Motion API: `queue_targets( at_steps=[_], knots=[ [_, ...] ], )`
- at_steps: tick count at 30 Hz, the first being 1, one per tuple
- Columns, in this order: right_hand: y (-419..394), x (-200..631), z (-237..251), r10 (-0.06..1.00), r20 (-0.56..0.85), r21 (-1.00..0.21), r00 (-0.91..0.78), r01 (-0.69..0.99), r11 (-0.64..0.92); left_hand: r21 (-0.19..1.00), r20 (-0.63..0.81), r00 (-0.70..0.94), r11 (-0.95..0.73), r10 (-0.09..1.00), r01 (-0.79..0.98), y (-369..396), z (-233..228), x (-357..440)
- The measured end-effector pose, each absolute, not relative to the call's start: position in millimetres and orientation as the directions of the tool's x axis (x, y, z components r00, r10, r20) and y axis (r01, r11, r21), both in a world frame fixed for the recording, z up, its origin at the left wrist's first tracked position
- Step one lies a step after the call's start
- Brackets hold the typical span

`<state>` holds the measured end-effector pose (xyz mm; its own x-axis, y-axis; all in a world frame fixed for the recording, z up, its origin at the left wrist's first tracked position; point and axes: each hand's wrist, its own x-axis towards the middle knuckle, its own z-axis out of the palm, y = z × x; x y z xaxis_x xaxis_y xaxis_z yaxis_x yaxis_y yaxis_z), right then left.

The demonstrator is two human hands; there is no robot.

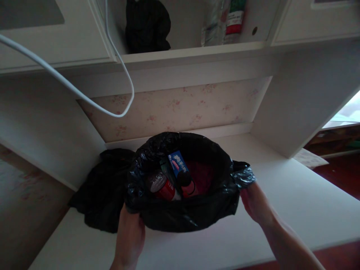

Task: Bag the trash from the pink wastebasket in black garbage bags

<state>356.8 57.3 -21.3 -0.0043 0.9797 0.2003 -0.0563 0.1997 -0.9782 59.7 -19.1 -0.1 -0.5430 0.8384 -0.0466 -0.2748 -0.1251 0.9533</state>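
In the head camera view, a black bag point(182, 202) sits near the middle of a white desk point(295, 195), with its mouth pulled wide open. The left hand point(129, 234) holds the bag's rim at about 8 o'clock, and its fingers are curled over the plastic and pinch it. The right hand point(254, 204) holds the rim at about 3 o'clock, where a bunched corner of plastic sticks out; its fingers go under the plastic, so I cannot tell just how they sit, but they seem to pinch that corner. Inside the bag lie a red can point(163, 186) at about 9 o'clock, a blue packet point(178, 164) with white letters near the middle, and something dark red at about 3 o'clock. The bag looks thin, shiny and very crinkly, and its sides are floppy and sag between the two hands. A dark cloth point(104, 191) lies on the desk touching the bag at 9 o'clock. A white cable point(92, 103) hangs in a loop up at 11 o'clock, and a shelf point(197, 50) above holds a bottle point(234, 20) at 1 o'clock. The thin plastic could tear if the hands pull too hard apart. The bag could also tip and spill its things if one hand lets go, because the sides are so soft.
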Motion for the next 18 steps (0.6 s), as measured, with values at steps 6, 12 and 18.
queue_targets(
  at_steps=[6, 12, 18],
  knots=[
    [65, 357, -11, 0.997, 0.08, -0.996, -0.01, -0.033, 0.08, 0.912, -0.117, -0.52, -0.117, 0.846, -0.394, -9, 17, 61],
    [95, 340, 20, 0.984, -0.041, -0.973, -0.174, -0.219, -0.079, 0.935, -0.104, -0.6, -0.127, 0.793, -0.33, 19, 28, 38],
    [155, 332, 53, 0.972, 0.037, -0.973, -0.231, -0.229, -0.017, 0.953, -0.031, -0.624, -0.166, 0.781, -0.255, 64, 67, 13]
  ],
)
